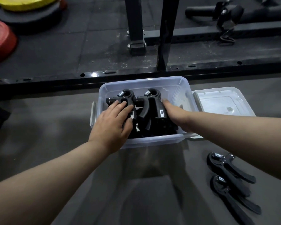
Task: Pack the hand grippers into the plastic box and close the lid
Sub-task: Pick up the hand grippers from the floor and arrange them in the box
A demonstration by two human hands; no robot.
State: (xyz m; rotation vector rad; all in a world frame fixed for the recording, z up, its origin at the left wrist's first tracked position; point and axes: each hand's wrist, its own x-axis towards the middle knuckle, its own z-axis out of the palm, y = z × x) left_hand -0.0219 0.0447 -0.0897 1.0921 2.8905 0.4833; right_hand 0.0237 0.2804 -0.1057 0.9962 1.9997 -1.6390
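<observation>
Black hand grippers (150, 104) half-fill the clear plastic box (182, 88), left hand (112, 122) resting flat-fingered on them, right hand (174, 112) wedged alongside, grip hidden; next, I'd say, the two loose grippers (228, 167), then the lid (224, 101).

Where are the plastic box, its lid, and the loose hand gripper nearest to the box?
plastic box (169, 88): head view, on its clear far wall.
lid (217, 101): head view, on its flat middle panel.
loose hand gripper (222, 164): head view, on its black body below the spring.
</observation>
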